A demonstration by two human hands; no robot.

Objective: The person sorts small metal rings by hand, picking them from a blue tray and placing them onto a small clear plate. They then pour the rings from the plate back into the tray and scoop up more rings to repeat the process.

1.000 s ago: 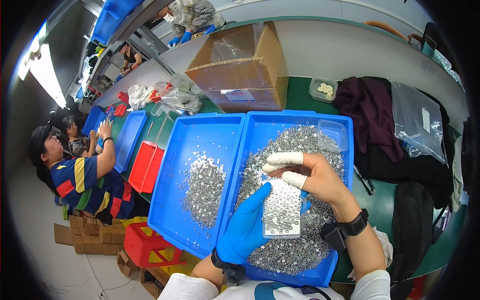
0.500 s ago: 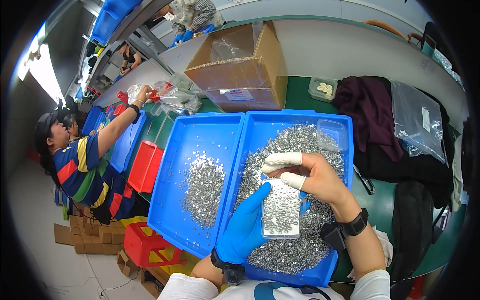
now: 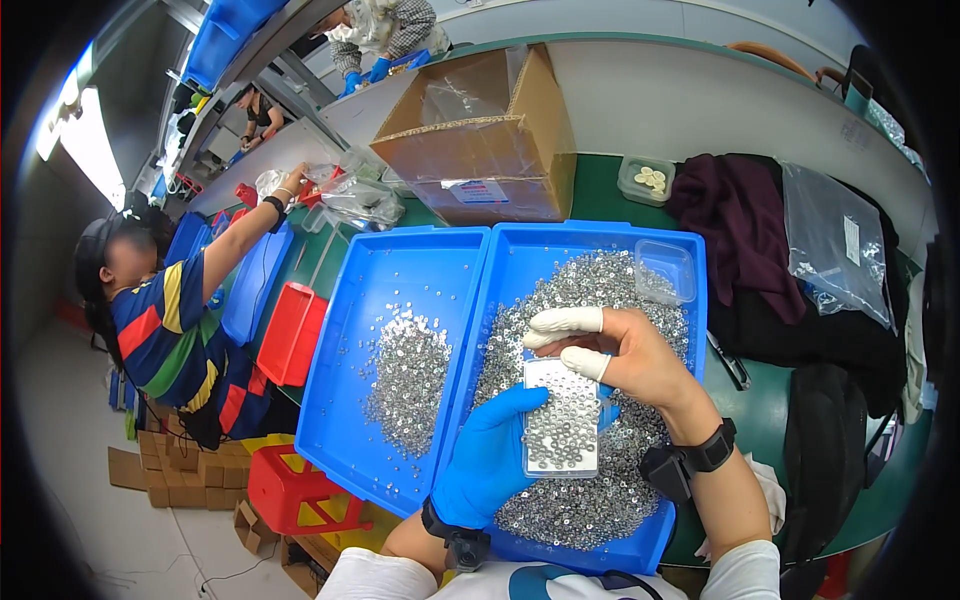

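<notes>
Blue plastic: two shallow rectangular trays stand side by side, the full tray [image 3: 522,252] and, left of it, the sparser tray [image 3: 410,265]; both bear small, shiny metal rings [image 3: 405,385], too numerous to count. One clear case [image 3: 562,420], flat, rectangular, white-backed and strewn with rings, is above the full tray. The gloved left hand [image 3: 482,462] grips it; the right hand [image 3: 640,362], wearing wrinkled white finger covers [image 3: 567,319], curves by its top edge, grip undeterminable. One cardboard box [image 3: 455,165] stands beyond the full tray.

left hand [image 3: 482,462] thumb lower on clear box [image 3: 562,425], co-worker's arm [image 3: 238,232] stretched forward, left of clear box, co-worker's head [image 3: 92,255] turned
</notes>
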